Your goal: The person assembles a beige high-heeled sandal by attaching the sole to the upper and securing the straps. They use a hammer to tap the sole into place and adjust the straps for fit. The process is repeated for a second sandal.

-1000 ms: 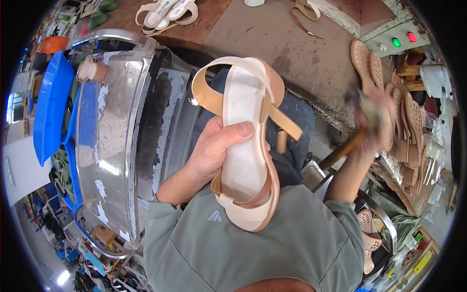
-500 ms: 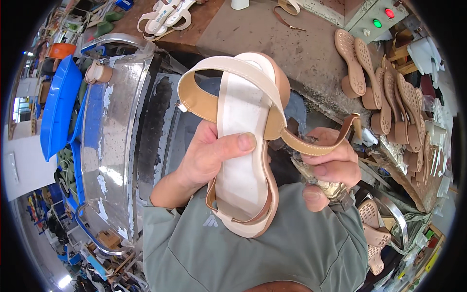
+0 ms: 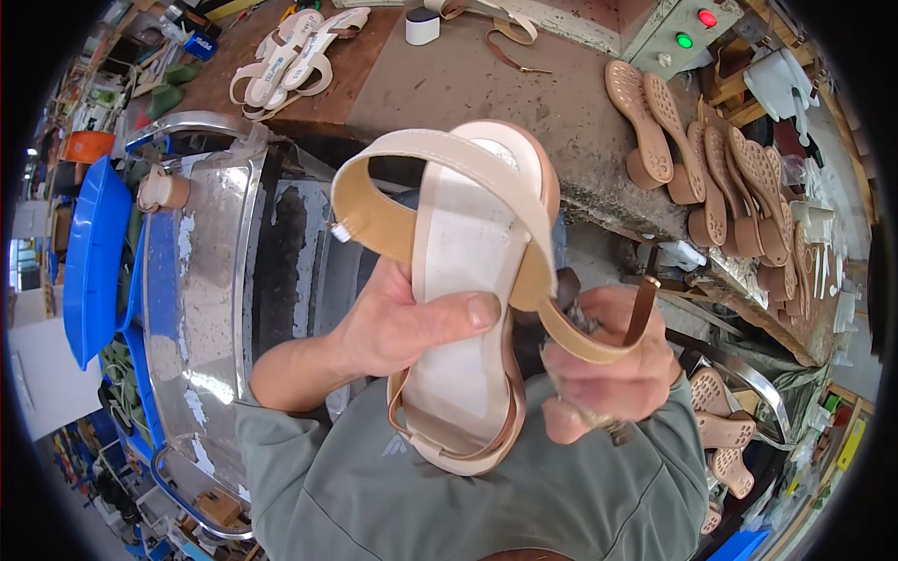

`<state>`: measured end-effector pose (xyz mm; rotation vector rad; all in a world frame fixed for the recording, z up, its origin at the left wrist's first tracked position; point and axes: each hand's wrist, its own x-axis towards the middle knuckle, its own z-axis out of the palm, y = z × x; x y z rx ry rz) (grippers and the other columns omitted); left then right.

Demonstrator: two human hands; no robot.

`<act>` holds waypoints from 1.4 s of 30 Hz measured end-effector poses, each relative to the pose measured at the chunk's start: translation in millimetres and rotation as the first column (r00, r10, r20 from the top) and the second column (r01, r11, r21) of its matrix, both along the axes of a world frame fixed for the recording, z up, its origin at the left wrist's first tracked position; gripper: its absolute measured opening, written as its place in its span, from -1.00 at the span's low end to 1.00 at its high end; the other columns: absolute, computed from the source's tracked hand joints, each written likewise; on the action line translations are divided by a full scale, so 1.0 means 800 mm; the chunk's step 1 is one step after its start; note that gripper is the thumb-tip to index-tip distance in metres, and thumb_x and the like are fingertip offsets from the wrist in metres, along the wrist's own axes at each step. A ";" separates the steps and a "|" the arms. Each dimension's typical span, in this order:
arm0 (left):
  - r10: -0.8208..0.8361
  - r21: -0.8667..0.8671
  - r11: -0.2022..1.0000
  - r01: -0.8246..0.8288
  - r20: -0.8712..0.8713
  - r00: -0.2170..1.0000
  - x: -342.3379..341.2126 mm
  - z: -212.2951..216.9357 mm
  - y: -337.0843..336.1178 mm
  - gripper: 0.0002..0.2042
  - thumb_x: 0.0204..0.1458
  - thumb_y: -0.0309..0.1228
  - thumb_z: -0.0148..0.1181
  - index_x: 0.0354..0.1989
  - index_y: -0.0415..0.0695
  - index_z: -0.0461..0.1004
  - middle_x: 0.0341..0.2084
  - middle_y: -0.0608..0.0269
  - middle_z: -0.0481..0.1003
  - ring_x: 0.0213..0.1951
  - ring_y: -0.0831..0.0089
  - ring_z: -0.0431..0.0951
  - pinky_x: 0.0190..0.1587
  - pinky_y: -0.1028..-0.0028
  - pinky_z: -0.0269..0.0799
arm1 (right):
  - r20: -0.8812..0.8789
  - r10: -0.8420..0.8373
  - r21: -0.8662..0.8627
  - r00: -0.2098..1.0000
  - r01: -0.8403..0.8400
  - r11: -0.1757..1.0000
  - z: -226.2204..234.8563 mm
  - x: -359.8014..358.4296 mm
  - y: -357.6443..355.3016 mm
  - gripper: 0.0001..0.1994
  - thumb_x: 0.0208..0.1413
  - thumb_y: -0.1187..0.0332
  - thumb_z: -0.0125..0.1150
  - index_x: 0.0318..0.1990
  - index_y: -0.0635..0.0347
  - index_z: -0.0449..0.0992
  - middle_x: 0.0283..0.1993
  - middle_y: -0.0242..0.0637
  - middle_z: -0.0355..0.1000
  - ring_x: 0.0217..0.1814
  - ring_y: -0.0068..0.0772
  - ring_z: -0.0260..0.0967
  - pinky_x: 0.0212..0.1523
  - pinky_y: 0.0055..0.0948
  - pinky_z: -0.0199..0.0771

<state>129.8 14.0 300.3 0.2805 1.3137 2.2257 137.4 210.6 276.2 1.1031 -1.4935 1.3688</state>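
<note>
While the left hand (image 3: 402, 327) wraps the middle of a cream sandal (image 3: 463, 290), its thumb lies flat across the pale insole and its fingers are hidden behind the sole, so the grip is closed firmly on the shoe. The sandal is held up close to the camera, toe end away from the person, heel end down against the grey-green shirt (image 3: 468, 496), above the lap and clear of the desk (image 3: 486, 84). A wide cream strap (image 3: 421, 159) arches over the front of the sandal, tan on its underside. The right hand (image 3: 608, 374) is curled into a tight fist just beside the sandal's right edge, with a thin tan strap (image 3: 599, 341) looping over its knuckles; a dark, partly metallic thing sticks out of the fist, but the fingers cover most of it and I cannot tell what it is.

Left of the hands stands a worn, shiny metal machine housing (image 3: 206, 280) with flaking paint, and a blue plastic tray (image 3: 89, 252) beyond it bends into the rim of the view. On the brown desk farther off lie more cream sandals (image 3: 290, 56). To the right, a row of tan soles (image 3: 692, 140) leans together with the treads showing, and a few more soles (image 3: 720, 435) sit lower right, partly cut off. A grey box with a red and a green light (image 3: 692, 28) is clipped by the top edge.
</note>
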 end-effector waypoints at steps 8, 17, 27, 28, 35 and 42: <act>-0.215 0.091 0.975 0.202 0.170 0.962 -0.012 -0.007 -0.034 -0.55 -0.01 -0.45 0.22 0.07 -0.23 0.26 -0.18 0.29 0.43 -0.14 0.55 0.42 -0.09 0.47 0.36 | 0.356 0.365 -0.266 0.860 -0.281 0.922 0.001 -0.010 -0.007 -0.71 -0.19 0.37 0.28 -0.31 0.33 0.40 -0.36 0.04 0.44 -0.46 -0.23 0.44 -0.45 -0.36 0.50; -0.141 -0.007 0.990 0.141 0.016 0.990 0.005 -0.034 -0.038 -0.37 -0.17 -0.47 0.32 0.11 -0.22 0.17 -0.15 0.25 0.38 -0.10 0.51 0.38 -0.02 0.46 0.29 | 0.355 0.563 -0.340 0.746 -0.459 0.821 -0.027 -0.003 -0.007 -0.72 -0.13 0.32 0.26 -0.30 0.28 0.39 -0.38 0.03 0.48 -0.39 -0.19 0.50 -0.33 -0.34 0.54; -0.072 -0.015 0.997 0.072 0.048 0.996 0.007 -0.029 -0.028 -0.39 -0.17 -0.49 0.31 0.09 -0.22 0.17 -0.23 0.29 0.39 -0.18 0.55 0.40 -0.11 0.48 0.33 | 0.338 0.519 -0.183 0.785 -0.486 0.854 -0.016 -0.012 -0.001 -0.79 -0.22 0.36 0.24 -0.40 0.28 0.46 -0.42 -0.02 0.49 -0.57 -0.30 0.46 -0.54 -0.45 0.49; -0.057 -0.014 0.998 0.059 0.071 0.996 0.007 -0.029 -0.027 -0.39 -0.17 -0.49 0.31 0.09 -0.22 0.17 -0.24 0.29 0.39 -0.19 0.55 0.40 -0.12 0.49 0.34 | 0.320 0.531 -0.157 0.784 -0.509 0.846 -0.013 -0.014 -0.001 -0.81 -0.22 0.37 0.24 -0.42 0.28 0.47 -0.42 -0.03 0.50 -0.58 -0.32 0.45 -0.56 -0.46 0.48; -0.044 -0.004 0.999 0.044 -0.012 0.999 0.006 -0.030 -0.027 -0.39 -0.17 -0.51 0.30 0.09 -0.25 0.16 -0.30 0.25 0.41 -0.28 0.55 0.43 -0.19 0.51 0.35 | 0.167 0.485 0.043 0.859 -0.497 0.866 0.000 -0.018 -0.010 -0.94 -0.20 0.47 0.19 -0.48 0.20 0.49 -0.41 -0.13 0.50 -0.73 -0.49 0.22 -0.76 -0.61 0.16; 0.053 -0.032 0.998 -0.055 -0.059 0.997 0.002 -0.044 -0.039 -0.29 -0.24 -0.51 0.35 0.13 -0.24 0.10 -0.26 0.24 0.40 -0.26 0.54 0.43 -0.17 0.53 0.35 | 0.525 0.621 -0.414 0.582 -0.463 0.784 -0.011 -0.014 -0.011 -0.77 -0.17 0.48 0.22 -0.31 0.37 0.42 -0.30 0.02 0.45 -0.39 -0.23 0.45 -0.30 -0.34 0.51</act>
